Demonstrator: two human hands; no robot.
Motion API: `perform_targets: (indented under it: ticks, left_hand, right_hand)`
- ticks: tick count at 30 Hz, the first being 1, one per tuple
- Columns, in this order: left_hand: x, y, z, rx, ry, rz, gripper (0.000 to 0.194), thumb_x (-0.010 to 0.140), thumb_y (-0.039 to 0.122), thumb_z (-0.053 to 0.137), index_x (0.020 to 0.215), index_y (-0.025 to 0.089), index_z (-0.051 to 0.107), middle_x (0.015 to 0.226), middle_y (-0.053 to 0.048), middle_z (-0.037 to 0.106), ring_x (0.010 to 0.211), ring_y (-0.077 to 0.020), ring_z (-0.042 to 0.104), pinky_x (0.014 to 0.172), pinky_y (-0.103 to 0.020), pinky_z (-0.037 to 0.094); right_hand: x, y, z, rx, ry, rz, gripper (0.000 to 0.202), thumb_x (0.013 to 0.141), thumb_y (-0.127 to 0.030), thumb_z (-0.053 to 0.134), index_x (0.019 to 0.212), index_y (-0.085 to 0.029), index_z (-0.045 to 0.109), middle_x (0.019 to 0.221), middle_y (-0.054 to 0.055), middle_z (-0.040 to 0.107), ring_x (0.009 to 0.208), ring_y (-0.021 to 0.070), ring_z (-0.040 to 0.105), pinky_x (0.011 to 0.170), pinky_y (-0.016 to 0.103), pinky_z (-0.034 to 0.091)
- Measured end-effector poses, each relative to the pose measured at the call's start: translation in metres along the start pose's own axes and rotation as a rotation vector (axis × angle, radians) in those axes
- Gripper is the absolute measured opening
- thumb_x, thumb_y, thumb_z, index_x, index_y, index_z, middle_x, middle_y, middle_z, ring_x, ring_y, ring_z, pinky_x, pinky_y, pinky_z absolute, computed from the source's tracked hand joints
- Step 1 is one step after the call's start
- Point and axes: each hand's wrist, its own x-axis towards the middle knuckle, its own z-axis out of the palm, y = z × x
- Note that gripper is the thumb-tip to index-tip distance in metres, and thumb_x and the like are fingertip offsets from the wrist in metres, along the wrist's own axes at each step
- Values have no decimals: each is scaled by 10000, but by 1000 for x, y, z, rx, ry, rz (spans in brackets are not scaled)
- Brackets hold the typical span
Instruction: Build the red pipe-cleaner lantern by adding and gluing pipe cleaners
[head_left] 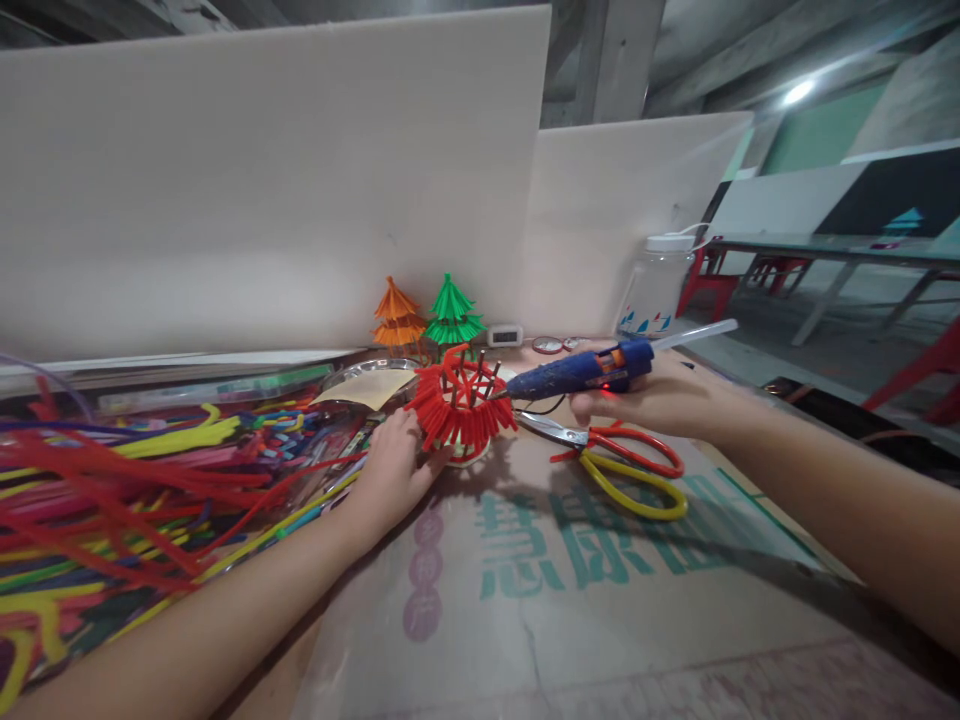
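My right hand (660, 402) is wrapped round a blue hot glue gun (574, 372), a clear glue stick (697, 333) jutting from its back. Its nozzle meets the right side of a red pipe-cleaner model (457, 405), a fringed ring with several thin brown posts standing up inside. At the left edge of that model, my left hand (394, 465) grips it, fingertips partly hidden behind the fringe. A pair of scissors (634, 465) with one red and one yellow handle lies below the glue gun. The model stands on a pale base.
Loose pipe cleaners (135, 490) in many colours pile up on the left. Behind the model stand an orange pipe-cleaner tower (396, 315) and a green one (453, 312), beside a small digital timer (505, 335). A plastic bottle (656, 285) stands back right, before a white board (262, 190).
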Motion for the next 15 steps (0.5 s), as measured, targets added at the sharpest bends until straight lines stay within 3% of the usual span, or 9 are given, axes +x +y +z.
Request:
perform_targets:
  ticks: [4, 8, 12, 15]
  left_hand:
    - [1, -3, 2, -45, 15, 13, 369, 983, 408, 538, 1290, 212, 590, 1251, -142, 608, 1239, -345, 535, 1057, -538, 443]
    - [1, -2, 1, -55, 27, 10, 392, 984, 406, 528, 1307, 192, 582, 1227, -154, 615, 1219, -350, 547, 1058, -557, 448]
    - [1, -1, 0, -49, 26, 34, 385, 986, 379, 528, 1314, 184, 580, 1256, -156, 617, 1289, -354, 516, 1096, -563, 424]
    - [2, 0, -1, -51, 26, 43, 395, 984, 376, 536, 1329, 186, 568, 1297, -158, 608, 1318, -358, 499, 1108, -572, 414]
  right_hand:
    - [3, 8, -4, 32, -37, 64, 331, 861, -545, 620, 838, -241, 749, 906, 55, 790, 901, 258, 731, 841, 384, 586]
    - [3, 9, -5, 38, -17, 84, 344, 853, -557, 608, 851, -249, 763, 923, 52, 793, 893, 249, 720, 778, 360, 557]
    - [2, 8, -2, -72, 8, 86, 394, 845, -575, 588, 656, -242, 681, 720, 34, 730, 683, 201, 657, 667, 329, 497]
    - [3, 9, 0, -114, 47, 84, 399, 823, -604, 590, 663, -240, 623, 662, 24, 686, 643, 192, 627, 629, 316, 468]
